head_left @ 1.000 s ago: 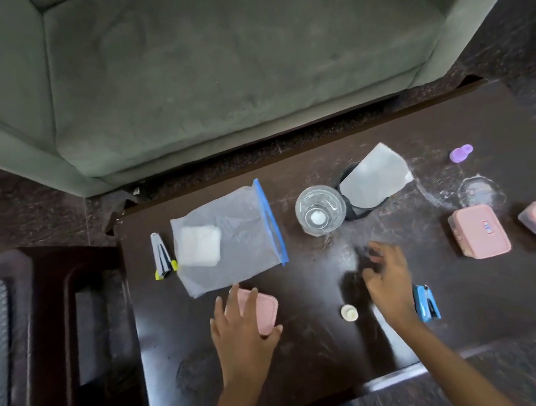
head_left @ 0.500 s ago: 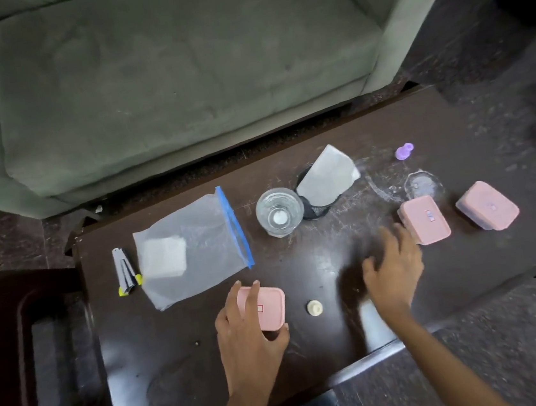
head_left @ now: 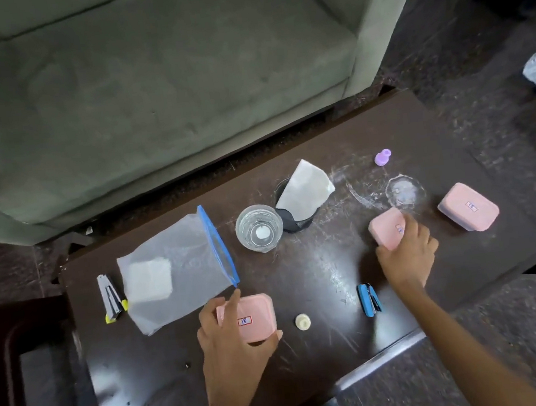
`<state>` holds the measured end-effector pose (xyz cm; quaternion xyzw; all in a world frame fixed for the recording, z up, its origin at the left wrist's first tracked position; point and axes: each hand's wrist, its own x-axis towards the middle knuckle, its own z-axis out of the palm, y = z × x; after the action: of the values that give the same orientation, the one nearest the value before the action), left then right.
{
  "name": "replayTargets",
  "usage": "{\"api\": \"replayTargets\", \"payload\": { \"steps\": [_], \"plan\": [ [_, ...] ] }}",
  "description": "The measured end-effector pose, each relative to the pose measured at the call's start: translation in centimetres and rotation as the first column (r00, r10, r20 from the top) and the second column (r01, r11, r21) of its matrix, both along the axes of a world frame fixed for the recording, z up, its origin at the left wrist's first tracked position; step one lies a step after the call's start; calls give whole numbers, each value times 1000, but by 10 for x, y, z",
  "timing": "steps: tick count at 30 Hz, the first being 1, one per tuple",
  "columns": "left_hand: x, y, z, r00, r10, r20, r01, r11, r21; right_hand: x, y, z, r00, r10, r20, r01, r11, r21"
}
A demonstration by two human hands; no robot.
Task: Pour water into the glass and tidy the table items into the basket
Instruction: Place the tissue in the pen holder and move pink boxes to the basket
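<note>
A clear glass [head_left: 259, 230] stands upright at the middle of the dark table [head_left: 319, 280]. My left hand [head_left: 232, 340] grips a pink box labelled 18 [head_left: 254, 318] near the front edge. My right hand [head_left: 406, 254] closes on a second pink box [head_left: 385, 231] to the right. A third pink box [head_left: 469, 211] lies further right, untouched. A black mesh cup [head_left: 295, 221] holding a white sheet [head_left: 305, 188] stands just behind the glass. No water bottle or basket can be identified on the table.
A zip bag with a blue seal [head_left: 177, 273] lies at left, a grey stapler [head_left: 112, 297] beside it. A blue stapler [head_left: 369, 299], a cream cap [head_left: 303, 322], a purple cap [head_left: 383, 157] and a clear lid [head_left: 405, 190] lie scattered. A green sofa [head_left: 146, 83] stands behind the table.
My right hand moved right across the table from the blue stapler and took hold of the second pink box. My left hand stayed on the box labelled 18. The view swung right.
</note>
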<state>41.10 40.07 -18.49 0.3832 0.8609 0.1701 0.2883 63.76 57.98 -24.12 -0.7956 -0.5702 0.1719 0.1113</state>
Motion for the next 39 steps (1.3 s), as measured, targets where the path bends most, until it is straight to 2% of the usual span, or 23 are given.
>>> {"api": "replayTargets", "payload": {
  "steps": [3,6,9,12,14,18,22,27,30,33,36,39],
  "plan": [
    [-22,-12,17,998,5,69,-6,1000,12,-23,-39,21,992,127,-25,-124,988,91],
    [-49,-21,45,997,-47,54,48,999,-18,-50,-80,42,970,239,-41,-231,963,140],
    [-91,-33,81,994,-55,91,64,993,-100,-93,-111,60,905,426,-8,-410,874,260],
    [-140,-45,110,994,-64,89,82,974,-213,-148,-134,72,793,609,-2,-583,759,290],
    [-177,-52,127,990,-141,8,136,940,-313,-192,-147,78,724,689,-20,-653,695,300],
    [-245,-54,152,949,-280,-148,202,895,-399,-276,-168,92,606,795,-40,-737,579,350],
    [-343,-71,172,933,-223,-284,74,889,-452,-373,-199,104,418,887,-198,-777,461,428],
    [-458,-115,171,933,-115,-341,-101,826,-555,-480,-241,117,166,966,-198,-849,242,471],
    [-506,-145,151,944,-88,-317,-149,744,-651,-530,-266,117,33,986,-164,-888,105,448],
    [-533,-172,127,964,-33,-264,-161,717,-678,-567,-289,114,-45,994,-104,-911,2,412],
    [-547,-193,99,975,221,2,-173,768,-616,-592,-302,104,-100,992,-80,-934,-65,351],
    [-566,-210,66,908,387,161,-197,733,-651,-609,-305,94,-155,988,-11,-960,-149,236]
  ]
}}
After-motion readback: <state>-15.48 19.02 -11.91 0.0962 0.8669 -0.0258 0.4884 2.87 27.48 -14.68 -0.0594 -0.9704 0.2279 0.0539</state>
